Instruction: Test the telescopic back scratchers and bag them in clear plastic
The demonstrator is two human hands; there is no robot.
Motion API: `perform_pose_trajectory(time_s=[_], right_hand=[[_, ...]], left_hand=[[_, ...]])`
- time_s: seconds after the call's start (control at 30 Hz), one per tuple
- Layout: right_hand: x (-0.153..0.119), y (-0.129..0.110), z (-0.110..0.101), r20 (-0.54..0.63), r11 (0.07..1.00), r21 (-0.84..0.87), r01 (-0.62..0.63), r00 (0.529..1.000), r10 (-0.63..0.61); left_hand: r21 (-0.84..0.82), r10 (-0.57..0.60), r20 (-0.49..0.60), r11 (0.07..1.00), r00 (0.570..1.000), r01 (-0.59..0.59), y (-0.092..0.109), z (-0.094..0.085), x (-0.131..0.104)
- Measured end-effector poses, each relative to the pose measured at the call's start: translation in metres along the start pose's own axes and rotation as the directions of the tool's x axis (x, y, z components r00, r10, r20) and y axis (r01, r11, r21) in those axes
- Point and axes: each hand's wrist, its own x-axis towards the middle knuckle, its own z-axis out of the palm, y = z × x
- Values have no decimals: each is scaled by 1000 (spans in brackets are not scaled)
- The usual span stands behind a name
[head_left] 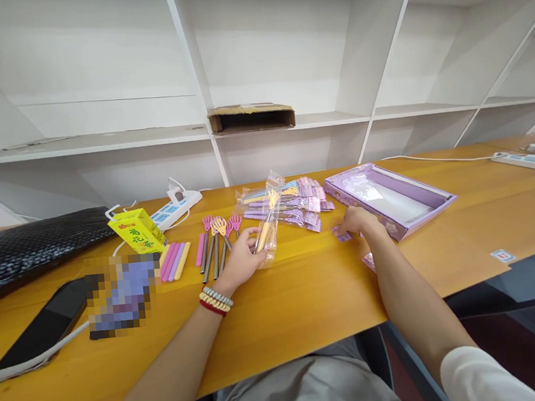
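Note:
My left hand (243, 260) is closed on a back scratcher (264, 232) with a yellow claw and yellow handle, inside a clear plastic bag. My right hand (359, 222) reaches down beside the purple box, its fingertips pinched at a small purple card (342, 234) on the table. Another card (369, 261) lies partly under my right forearm. Left of my left hand are several unwrapped back scratchers (215, 245) with pink and yellow claws, and several loose coloured handles (175, 261). Bagged back scratchers with purple cards (296, 203) lie piled behind.
An open purple box (391, 199) stands at the right. To the left are a yellow drink carton (138, 230), a power strip (177, 210), a black phone (48, 319) and a black bag (42, 248). White shelves with a cardboard box (251, 118) rise behind the table.

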Motion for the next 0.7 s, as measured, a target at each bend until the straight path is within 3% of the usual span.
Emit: perform_pose_trajectory(time_s=[0.23, 0.33, 0.4, 0.5, 0.6, 0.7], right_hand=[[-13, -31, 5, 234, 980, -24, 196, 955, -185], [-16, -33, 5, 283, 965, 86, 247, 923, -261], [-17, -31, 4, 220, 908, 273, 319, 898, -382], [-17, -30, 5, -42, 704, 556, 442, 861, -507], [-15, -33, 9, -288, 515, 728, 453, 883, -371], [-14, -35, 13, -412, 458, 764, 454, 890, -195]], left_hand=[[24, 27, 25, 999, 999, -27, -7, -1, 0], [45, 18, 59, 999, 998, -21, -8, -1, 1], [73, 15, 72, 997, 997, -20, -8, -3, 2], [101, 11, 84, 995, 996, -20, -9, -5, 2], [121, 25, 128, 992, 991, -41, -8, -8, 2], [186, 33, 165, 980, 986, -64, -6, -9, 0]])
